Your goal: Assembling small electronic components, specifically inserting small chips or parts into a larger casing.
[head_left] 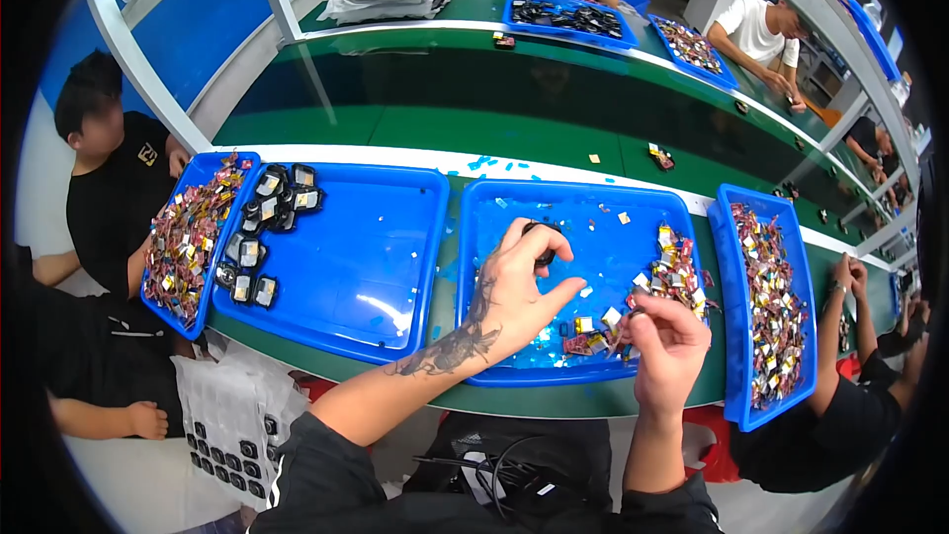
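My left hand (519, 287), with a tattooed forearm, reaches over the blue tray (578, 188) in front of me. Its fingers curl round a small black casing (542, 249), partly hidden by the hand. At the tray's right front, my right hand (670, 346) is closed in a pinch. Something small and dark shows at its fingertips, too covered to name. Beside that hand lies a loose heap of small red circuit boards with silvery battery cells (674, 267). Blue film scraps (514, 321) are strewn over the tray floor.
Left stands a blue tray (336, 173) with several black casings (265, 208). Blue bins of circuit boards flank me at left (198, 227) and right (776, 297). A green conveyor belt (395, 89) runs behind a white rail. Co-workers sit around; bagged moulded trays (232, 415) stand low left.
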